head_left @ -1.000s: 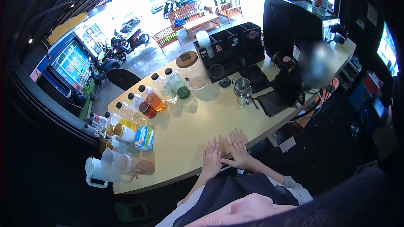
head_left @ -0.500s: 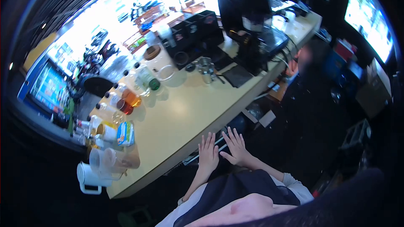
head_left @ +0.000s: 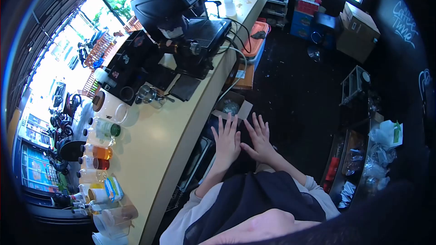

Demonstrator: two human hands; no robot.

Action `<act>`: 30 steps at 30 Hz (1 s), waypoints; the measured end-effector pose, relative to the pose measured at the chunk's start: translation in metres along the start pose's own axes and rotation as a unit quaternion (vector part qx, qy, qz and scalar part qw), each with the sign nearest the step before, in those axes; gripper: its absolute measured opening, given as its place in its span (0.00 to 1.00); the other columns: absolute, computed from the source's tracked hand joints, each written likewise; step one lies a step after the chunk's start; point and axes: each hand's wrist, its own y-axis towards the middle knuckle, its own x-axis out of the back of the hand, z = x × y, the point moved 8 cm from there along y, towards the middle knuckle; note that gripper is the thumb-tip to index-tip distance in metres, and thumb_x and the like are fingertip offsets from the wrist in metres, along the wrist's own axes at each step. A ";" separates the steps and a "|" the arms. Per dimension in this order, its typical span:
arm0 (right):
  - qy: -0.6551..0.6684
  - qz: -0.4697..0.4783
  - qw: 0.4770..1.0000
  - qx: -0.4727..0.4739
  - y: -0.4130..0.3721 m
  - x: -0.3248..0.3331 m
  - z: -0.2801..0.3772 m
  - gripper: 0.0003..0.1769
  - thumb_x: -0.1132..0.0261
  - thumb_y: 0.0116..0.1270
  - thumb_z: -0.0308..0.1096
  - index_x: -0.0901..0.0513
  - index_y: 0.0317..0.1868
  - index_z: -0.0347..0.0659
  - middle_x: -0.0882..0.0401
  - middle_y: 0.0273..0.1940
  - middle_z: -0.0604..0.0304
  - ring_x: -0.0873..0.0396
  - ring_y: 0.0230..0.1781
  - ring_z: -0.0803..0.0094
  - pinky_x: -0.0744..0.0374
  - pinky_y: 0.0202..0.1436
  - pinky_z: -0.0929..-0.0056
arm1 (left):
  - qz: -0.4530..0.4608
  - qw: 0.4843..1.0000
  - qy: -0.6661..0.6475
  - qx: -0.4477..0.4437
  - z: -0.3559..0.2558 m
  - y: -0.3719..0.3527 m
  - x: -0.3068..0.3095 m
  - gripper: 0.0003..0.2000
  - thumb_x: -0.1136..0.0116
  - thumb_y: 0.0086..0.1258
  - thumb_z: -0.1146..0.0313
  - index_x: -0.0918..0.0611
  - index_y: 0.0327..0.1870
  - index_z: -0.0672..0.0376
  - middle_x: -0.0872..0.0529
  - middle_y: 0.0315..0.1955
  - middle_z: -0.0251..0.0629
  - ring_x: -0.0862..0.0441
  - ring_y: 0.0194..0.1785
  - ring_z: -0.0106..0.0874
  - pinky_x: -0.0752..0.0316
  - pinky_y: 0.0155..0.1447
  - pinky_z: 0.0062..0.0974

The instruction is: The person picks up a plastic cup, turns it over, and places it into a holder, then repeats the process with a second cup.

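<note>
My left hand point(head_left: 227, 141) is held out in front of my body with its fingers spread and nothing in it. Beside it, my right hand point(head_left: 259, 139) is also open, fingers apart, palm facing down or away. The two thumbs point towards each other with a small gap between. Both hands hover past the edge of the pale counter point(head_left: 154, 140), apart from it. Beyond the fingertips, lower down, is an open cardboard box point(head_left: 244, 109) with a clear plastic item inside.
Along the counter's far side stand several syrup bottles point(head_left: 101, 152), plastic jugs point(head_left: 116, 220) and a metal pitcher point(head_left: 152, 96). A coffee grinder point(head_left: 156, 7) stands further up. Rightwards are a large carton point(head_left: 359, 31) and a shelf with plastic bags point(head_left: 381, 154).
My view has turned to the right, so the counter now lies further left and more floor shows. Both hands stay raised and open, with the fingers slightly more spread.
</note>
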 end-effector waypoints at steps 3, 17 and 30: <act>-0.004 -0.016 1.000 -0.019 0.010 0.028 -0.034 0.45 0.42 0.69 0.60 0.47 0.80 0.48 0.66 0.81 0.41 0.68 0.81 0.39 0.65 0.76 0.34 | 0.013 1.000 0.023 -0.007 -0.024 0.035 -0.022 0.26 0.65 0.81 0.58 0.39 0.77 0.52 0.47 0.79 0.42 0.58 0.81 0.53 0.63 0.75 0.69; -0.072 -0.005 0.994 -0.082 0.072 0.186 -0.226 0.40 0.43 0.72 0.52 0.46 0.79 0.52 0.66 0.81 0.46 0.69 0.82 0.46 0.68 0.76 0.32 | 0.037 0.997 0.045 -0.059 -0.146 0.218 -0.148 0.27 0.57 0.78 0.57 0.36 0.76 0.50 0.44 0.78 0.45 0.56 0.80 0.56 0.59 0.72 0.73; -0.019 0.030 0.999 -0.020 0.147 0.193 -0.303 0.35 0.42 0.70 0.44 0.39 0.77 0.50 0.56 0.81 0.50 0.61 0.82 0.50 0.65 0.76 0.32 | 0.038 0.999 0.028 0.003 -0.147 0.298 -0.197 0.25 0.58 0.78 0.60 0.34 0.75 0.52 0.38 0.75 0.44 0.50 0.79 0.56 0.54 0.73 0.69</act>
